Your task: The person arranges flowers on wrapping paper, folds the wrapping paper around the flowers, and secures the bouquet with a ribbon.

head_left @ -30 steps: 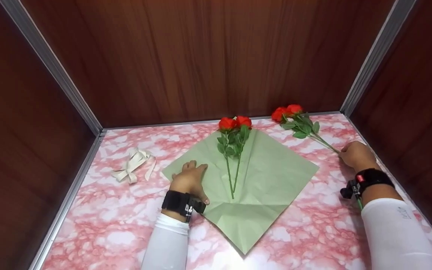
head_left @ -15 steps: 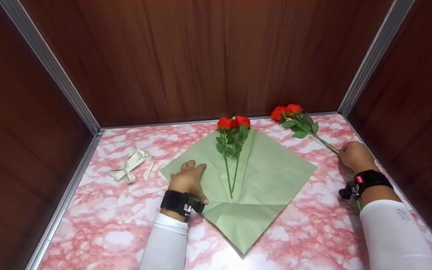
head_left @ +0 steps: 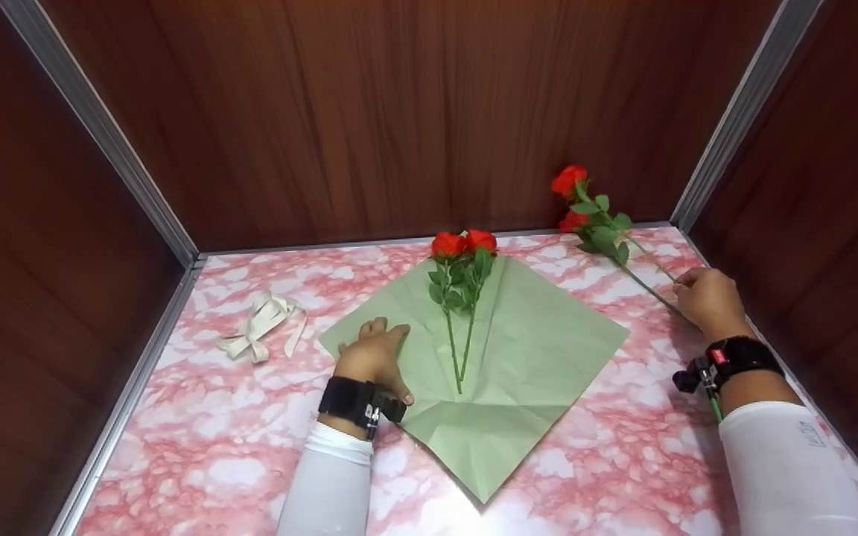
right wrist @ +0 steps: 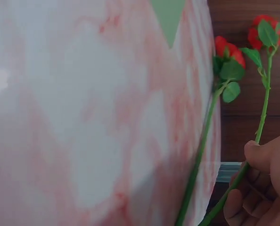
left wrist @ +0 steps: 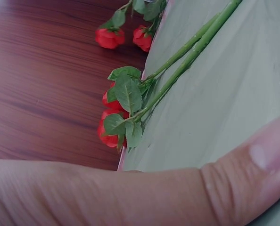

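Observation:
My left hand (head_left: 373, 361) rests with spread fingers on the left part of the green wrapping paper (head_left: 548, 335). Two red roses (head_left: 459, 279) lie on that paper, stems together and blooms at its far corner; the left wrist view shows their leaves (left wrist: 128, 92) beyond my thumb (left wrist: 229, 183). At the far right, my right hand (head_left: 710, 301) pinches the stem of a raised rose (head_left: 569, 181) between thumb and fingers. Below it another rose (head_left: 573, 222) lies on the table, its stem end beside my hand. In the right wrist view the held stem (right wrist: 264, 113) stands apart from the lying stem (right wrist: 196, 165).
A loose cream ribbon (head_left: 261, 327) lies left of the paper on the pink marbled table (head_left: 213, 432). Dark wooden panels (head_left: 414, 119) close in the back and both sides, with metal strips (head_left: 734, 112) at the corners.
My right hand has lifted one rose from the pair at the right; its bloom has risen, apart from the other. The left hand stays in place on the paper.

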{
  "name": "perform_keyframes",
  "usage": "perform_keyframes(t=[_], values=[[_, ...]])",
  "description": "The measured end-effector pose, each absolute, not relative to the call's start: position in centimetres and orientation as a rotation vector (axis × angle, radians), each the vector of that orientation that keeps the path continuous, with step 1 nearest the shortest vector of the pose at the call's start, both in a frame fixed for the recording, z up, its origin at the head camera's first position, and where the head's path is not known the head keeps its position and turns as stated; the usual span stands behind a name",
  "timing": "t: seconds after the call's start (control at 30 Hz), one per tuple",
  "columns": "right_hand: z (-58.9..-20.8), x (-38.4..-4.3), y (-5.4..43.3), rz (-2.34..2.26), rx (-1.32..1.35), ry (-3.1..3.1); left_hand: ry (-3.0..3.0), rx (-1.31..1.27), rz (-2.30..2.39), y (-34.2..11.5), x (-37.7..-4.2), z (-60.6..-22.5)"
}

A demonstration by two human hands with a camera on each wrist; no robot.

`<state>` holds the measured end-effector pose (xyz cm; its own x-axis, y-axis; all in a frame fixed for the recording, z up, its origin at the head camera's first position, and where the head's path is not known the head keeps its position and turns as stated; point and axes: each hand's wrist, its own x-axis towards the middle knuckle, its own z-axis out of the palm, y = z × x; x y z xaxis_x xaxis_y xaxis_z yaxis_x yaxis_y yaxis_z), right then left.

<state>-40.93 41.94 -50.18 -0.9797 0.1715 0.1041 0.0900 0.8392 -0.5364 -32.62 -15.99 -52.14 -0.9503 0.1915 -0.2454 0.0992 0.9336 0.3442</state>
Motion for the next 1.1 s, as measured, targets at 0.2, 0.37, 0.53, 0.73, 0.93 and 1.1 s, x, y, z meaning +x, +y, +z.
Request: perform_keyframes(t=[0.2,0.37,0.53,0.73,0.93,1.1], values=[[-48.9,-40.9,39.5,0.868,0.004,-2.783,2.824,0.217,0.474,-16.0,-32.5,-52.1],[-47.7,-40.8,35.5,1.026,0.178,-2.768,2.826,0.212,0.483,-16.0,-32.5,-52.1],[-46.4,-40.3,30.2,1.343,0.251,-2.829,2.812,0.209,0.498,-16.0,-32.6,-52.2],[-46.4,-39.5,23.4,1.724,0.389,-2.799,2.805,0.212,0.485,-16.1,-32.8,-52.2],[-47.5,-38.9,17.9,2.024,0.346,-2.828,2.811,0.21,0.479,-16.0,-32.9,-52.2],[-48.3,-38.7,14.8,2.078,0.298,-2.893,2.823,0.211,0.481,-16.0,-32.7,-52.1]])
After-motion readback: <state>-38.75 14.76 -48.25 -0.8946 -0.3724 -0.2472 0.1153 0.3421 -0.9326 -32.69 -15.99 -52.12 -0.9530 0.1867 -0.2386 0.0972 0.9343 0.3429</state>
